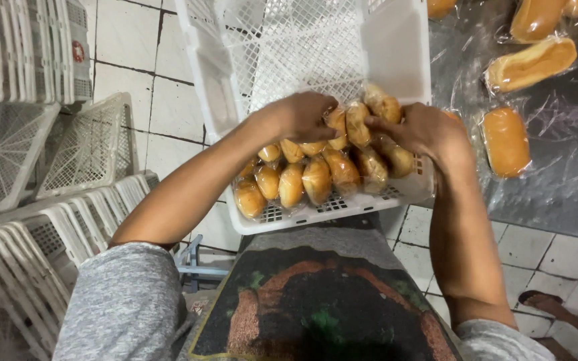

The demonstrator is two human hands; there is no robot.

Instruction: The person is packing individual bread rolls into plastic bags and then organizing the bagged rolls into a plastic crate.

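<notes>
A white plastic lattice crate [396, 53] rests tilted against my lap. Its near end holds several wrapped golden bread rolls [302, 180] packed in rows. My left hand [302, 115] reaches in from the left and its fingers close on a wrapped roll [337, 122] on top of the pile. My right hand [423, 130] comes in from the right and grips wrapped rolls [382, 103] at the pile's upper right. Both hands meet over the same stack.
Wrapped rolls [530, 63] lie on a shiny metal table [570, 194] at the right. Empty white crates [8, 140] are stacked at the left on a white tiled floor [168, 107]. Another person's sandalled foot [543, 301] shows at lower right.
</notes>
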